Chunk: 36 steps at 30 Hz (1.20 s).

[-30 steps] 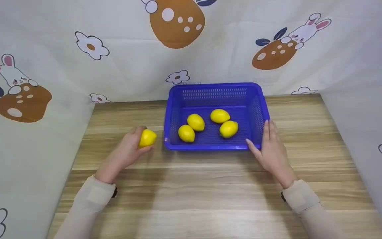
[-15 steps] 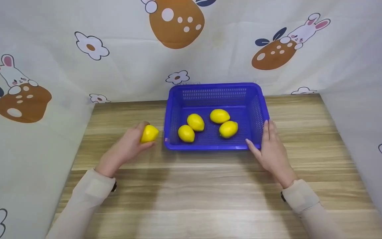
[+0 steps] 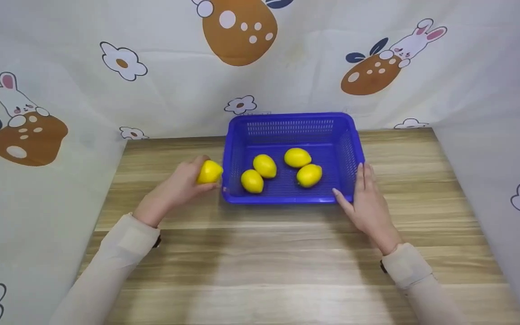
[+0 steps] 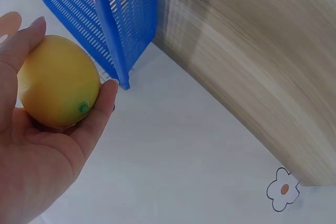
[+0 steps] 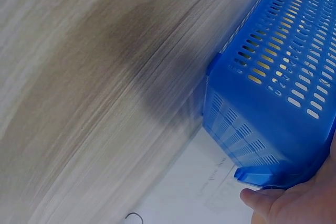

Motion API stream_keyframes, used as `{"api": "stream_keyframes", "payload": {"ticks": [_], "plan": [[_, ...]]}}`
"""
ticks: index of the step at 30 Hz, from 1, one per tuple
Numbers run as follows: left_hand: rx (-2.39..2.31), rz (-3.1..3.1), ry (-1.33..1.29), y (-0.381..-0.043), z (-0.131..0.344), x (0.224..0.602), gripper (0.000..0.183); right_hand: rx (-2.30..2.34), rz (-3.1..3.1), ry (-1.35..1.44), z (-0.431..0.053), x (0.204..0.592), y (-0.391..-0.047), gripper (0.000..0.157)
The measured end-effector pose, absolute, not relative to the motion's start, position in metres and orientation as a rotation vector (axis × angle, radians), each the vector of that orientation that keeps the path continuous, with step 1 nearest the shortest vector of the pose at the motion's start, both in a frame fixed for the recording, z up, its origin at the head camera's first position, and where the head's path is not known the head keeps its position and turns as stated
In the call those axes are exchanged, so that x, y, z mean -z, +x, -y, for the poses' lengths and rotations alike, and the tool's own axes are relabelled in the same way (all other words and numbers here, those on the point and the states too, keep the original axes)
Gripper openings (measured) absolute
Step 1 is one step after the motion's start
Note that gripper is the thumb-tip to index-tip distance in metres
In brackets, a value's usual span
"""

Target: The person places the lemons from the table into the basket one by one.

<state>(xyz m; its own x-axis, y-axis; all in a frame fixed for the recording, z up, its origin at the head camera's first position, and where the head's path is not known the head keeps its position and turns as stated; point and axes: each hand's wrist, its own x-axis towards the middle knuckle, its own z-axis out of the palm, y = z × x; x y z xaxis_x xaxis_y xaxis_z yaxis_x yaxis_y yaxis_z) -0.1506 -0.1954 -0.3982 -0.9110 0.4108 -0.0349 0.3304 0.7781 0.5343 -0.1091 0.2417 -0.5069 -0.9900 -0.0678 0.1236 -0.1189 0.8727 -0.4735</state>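
Observation:
My left hand (image 3: 176, 185) holds a yellow lemon (image 3: 210, 172) just outside the left rim of a blue plastic basket (image 3: 264, 201). In the left wrist view, thumb and fingers wrap round the lemon (image 4: 60, 80), whose green stem end shows. Inside the basket lie two touching lemons (image 3: 264, 166) on the left and another touching pair (image 3: 309, 175) right of its middle. My right hand (image 3: 370, 210) rests at the front right corner, straight fingers along the right side and thumb on the front rim. The right wrist view shows the thumb (image 5: 260, 198) against the basket's rim.
The basket stands at the back of a wood-grain table (image 3: 278, 266), close to a cloth backdrop (image 3: 174, 90) printed with rabbits and flowers. Similar cloth hangs along the left and right sides. The basket walls are slotted.
My left hand has moved away from me and to the right with the lemon, closing in on the basket's left rim. The right hand and the basket stay put.

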Motion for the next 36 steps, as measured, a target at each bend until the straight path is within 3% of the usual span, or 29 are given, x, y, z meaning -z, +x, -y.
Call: {"api": "stream_keyframes", "payload": {"ticks": [14, 21, 36], "plan": [[-0.778, -2.801, 0.627, -0.171, 0.175, 0.388, 0.057, -0.763, 2.971, 0.126, -0.241, 0.506, -0.108, 0.098], [-0.715, -2.767, 0.628, -0.183, 0.160, 0.377, 0.067, -0.769, 2.956, 0.129, -0.242, 0.504, -0.108, 0.098], [-0.627, -2.734, 0.641, -0.202, 0.131, 0.365, 0.065, -0.764, 2.927, 0.149, -0.242, 0.507, -0.109, 0.097]]}}
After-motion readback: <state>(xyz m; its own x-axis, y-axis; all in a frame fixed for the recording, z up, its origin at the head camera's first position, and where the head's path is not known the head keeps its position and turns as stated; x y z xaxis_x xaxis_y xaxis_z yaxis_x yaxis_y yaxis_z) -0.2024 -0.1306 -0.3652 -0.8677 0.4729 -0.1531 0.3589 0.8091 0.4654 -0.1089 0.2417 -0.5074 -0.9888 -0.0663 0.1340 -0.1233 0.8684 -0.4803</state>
